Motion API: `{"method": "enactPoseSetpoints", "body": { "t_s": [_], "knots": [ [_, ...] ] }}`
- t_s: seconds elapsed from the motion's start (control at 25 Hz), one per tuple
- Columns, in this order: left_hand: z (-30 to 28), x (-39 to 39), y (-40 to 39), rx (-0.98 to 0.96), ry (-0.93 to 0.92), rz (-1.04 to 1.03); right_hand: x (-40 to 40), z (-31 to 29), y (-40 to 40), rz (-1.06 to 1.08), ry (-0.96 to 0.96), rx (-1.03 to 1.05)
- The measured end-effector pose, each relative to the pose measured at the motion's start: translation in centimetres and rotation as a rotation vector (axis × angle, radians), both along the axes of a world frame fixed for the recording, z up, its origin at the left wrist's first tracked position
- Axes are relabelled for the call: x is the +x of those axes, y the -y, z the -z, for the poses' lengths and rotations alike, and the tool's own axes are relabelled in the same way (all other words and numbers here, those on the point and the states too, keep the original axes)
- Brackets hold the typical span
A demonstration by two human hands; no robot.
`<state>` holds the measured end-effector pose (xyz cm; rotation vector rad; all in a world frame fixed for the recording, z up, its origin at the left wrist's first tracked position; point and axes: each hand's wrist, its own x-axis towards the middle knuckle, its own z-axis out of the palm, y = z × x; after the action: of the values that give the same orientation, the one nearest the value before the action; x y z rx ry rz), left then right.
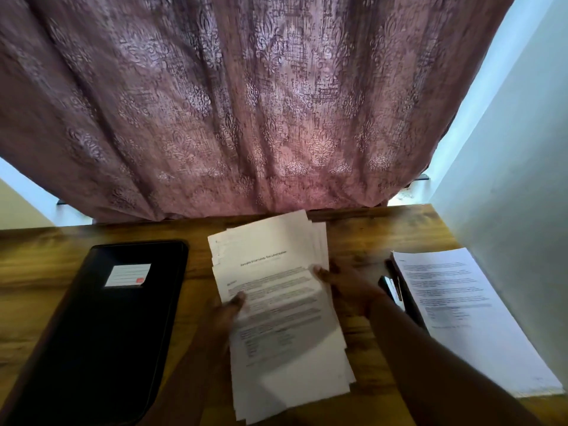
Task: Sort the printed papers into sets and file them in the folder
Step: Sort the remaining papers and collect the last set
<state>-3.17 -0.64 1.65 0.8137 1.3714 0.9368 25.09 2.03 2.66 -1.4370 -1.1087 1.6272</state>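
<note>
A loose stack of printed papers (276, 302) is held above the middle of the wooden table (384, 232). My left hand (229, 312) grips the stack's left edge, thumb on the top sheet. My right hand (344, 287) grips the right edge, thumb on the top page near its heading. The sheets are fanned slightly at the far end. A closed black folder (101, 327) with a white label lies to the left. A second set of printed pages (461, 312) lies at the right, by the wall.
A dark phone-like object (392, 289) lies between my right hand and the right-hand pages. A brown patterned curtain (246, 103) hangs behind the table's far edge. A pale wall (522, 179) borders the table on the right.
</note>
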Motion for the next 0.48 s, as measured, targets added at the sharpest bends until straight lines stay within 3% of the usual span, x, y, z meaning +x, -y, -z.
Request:
{"method": "enactPoseSetpoints", "body": {
  "t_s": [0.12, 0.28, 0.48],
  "knots": [
    [-3.4, 1.1, -0.8, 0.082, 0.159, -0.042, -1.8, -1.4, 1.1, 0.050, -0.128, 0.061],
    [-8.9, 2.5, -2.0, 0.370, 0.067, -0.098, -3.3, -7.2, 0.7, 0.225, -0.043, 0.404],
    [-10.7, 2.5, -1.6, 0.400, -0.023, -0.081, -3.5, -8.3, 1.6, 0.193, -0.014, 0.527]
  ]
}}
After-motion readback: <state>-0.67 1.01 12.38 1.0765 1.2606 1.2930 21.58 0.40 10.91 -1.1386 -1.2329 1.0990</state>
